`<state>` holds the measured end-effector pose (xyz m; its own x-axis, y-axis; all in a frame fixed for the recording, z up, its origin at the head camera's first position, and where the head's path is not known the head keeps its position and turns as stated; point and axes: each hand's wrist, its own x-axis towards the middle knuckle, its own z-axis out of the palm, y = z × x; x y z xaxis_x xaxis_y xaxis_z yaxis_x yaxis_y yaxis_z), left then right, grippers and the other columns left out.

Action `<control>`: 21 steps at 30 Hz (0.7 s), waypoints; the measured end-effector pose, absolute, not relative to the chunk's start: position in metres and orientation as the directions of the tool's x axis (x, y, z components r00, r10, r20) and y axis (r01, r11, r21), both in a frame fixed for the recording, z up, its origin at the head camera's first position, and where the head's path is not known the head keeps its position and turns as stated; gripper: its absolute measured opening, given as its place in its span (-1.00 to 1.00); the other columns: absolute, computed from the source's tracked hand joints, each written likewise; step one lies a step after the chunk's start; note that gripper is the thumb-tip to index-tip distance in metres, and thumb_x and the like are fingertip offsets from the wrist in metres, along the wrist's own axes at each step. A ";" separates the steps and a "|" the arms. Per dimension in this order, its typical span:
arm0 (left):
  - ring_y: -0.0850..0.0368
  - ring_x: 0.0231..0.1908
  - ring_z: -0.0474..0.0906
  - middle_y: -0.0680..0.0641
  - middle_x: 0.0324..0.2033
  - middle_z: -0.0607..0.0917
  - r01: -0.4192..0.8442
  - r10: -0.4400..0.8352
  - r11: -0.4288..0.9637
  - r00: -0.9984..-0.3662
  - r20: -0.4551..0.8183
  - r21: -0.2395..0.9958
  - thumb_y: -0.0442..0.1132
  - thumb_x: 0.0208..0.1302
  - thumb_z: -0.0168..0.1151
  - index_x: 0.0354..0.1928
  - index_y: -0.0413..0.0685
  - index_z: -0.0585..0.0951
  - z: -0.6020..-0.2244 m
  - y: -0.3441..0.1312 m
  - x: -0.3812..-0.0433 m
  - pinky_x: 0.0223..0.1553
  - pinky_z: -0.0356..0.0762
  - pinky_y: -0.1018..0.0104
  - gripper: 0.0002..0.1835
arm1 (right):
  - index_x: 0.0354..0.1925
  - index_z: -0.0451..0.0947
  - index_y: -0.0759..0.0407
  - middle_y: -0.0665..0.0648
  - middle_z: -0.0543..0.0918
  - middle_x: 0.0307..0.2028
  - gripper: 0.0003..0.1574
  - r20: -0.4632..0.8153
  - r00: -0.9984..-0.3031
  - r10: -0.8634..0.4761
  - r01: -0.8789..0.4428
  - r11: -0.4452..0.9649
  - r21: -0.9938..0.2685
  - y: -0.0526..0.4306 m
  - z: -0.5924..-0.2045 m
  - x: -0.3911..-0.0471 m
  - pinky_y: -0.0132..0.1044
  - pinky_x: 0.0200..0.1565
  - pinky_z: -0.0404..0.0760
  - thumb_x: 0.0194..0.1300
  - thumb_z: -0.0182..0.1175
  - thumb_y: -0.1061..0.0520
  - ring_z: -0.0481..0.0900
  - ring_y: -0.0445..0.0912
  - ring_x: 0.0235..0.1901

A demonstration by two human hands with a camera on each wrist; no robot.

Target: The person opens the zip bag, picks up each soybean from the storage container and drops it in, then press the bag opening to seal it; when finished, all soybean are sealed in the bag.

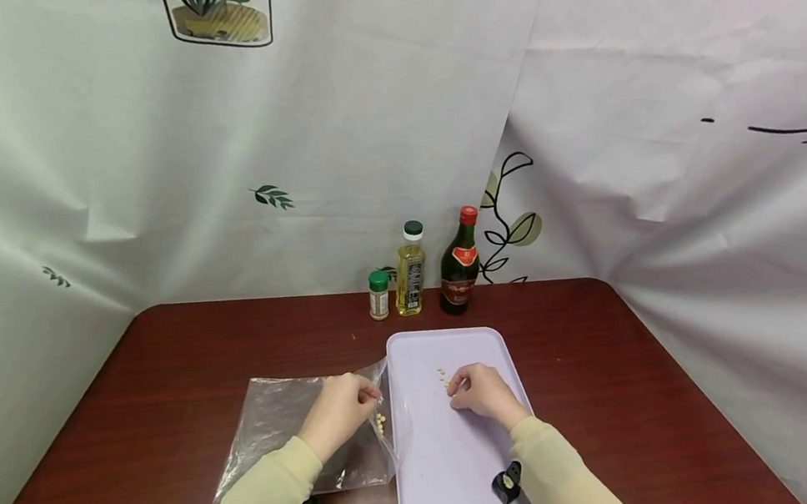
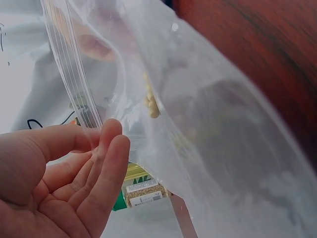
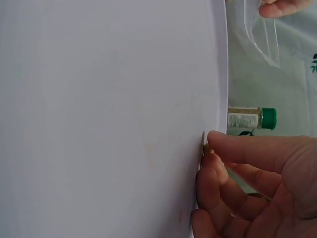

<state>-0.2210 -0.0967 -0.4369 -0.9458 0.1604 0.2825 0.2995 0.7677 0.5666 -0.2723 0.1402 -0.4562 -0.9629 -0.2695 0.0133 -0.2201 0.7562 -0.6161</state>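
My left hand (image 1: 338, 413) pinches the open edge of a clear zip bag (image 1: 279, 410) between thumb and fingertips. Inside the bag, several small round yellow pieces, like soybeans (image 2: 151, 104), lie in a short row near its mouth. On the lilac tray (image 1: 439, 483), my right hand (image 1: 485, 393) has its fingertips down against the surface, and a small yellow soybean (image 3: 208, 148) shows between thumb and forefinger in the right wrist view. A few loose soybeans (image 1: 441, 373) lie on the tray just beyond those fingers.
Behind the tray stand a green-capped spice jar (image 1: 379, 295), an oil bottle (image 1: 409, 272) and a dark red-capped bottle (image 1: 460, 266). The bag's mouth overlaps the tray's left rim. All rests on a dark red wooden table (image 1: 129, 420) against a hanging patterned cloth (image 1: 355, 106).
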 end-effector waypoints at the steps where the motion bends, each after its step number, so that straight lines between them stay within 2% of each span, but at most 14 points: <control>1: 0.31 -0.56 0.40 0.10 -0.63 0.62 0.299 0.160 0.769 -0.946 0.282 0.566 -0.49 -0.08 0.21 -0.51 -0.15 0.70 -0.437 -0.097 -0.221 -0.44 0.44 0.39 -0.85 | -0.51 0.61 0.16 -0.02 0.47 -0.64 -0.88 0.011 -0.961 -0.278 -0.226 0.758 -0.612 0.140 -0.456 -0.273 -0.36 -0.53 0.36 -0.13 0.33 0.32 0.37 -0.20 -0.61; 10: 0.30 -0.56 0.41 0.09 -0.62 0.63 0.290 0.156 0.763 -0.950 0.272 0.577 -0.49 -0.07 0.21 -0.51 -0.14 0.70 -0.437 -0.096 -0.221 -0.44 0.45 0.39 -0.85 | -0.55 0.59 0.13 -0.04 0.45 -0.65 -0.84 0.013 -0.948 -0.319 -0.273 0.791 -0.547 0.138 -0.457 -0.274 -0.35 -0.51 0.35 -0.12 0.33 0.35 0.36 -0.20 -0.59; 21: 0.29 -0.53 0.47 0.07 -0.60 0.65 0.279 0.149 0.764 -0.953 0.262 0.581 -0.49 -0.06 0.21 -0.50 -0.15 0.71 -0.439 -0.097 -0.221 -0.42 0.48 0.37 -0.85 | -0.58 0.58 0.12 -0.05 0.44 -0.67 -0.83 0.006 -0.948 -0.318 -0.269 0.792 -0.549 0.137 -0.457 -0.273 -0.35 -0.49 0.34 -0.08 0.37 0.33 0.36 -0.20 -0.60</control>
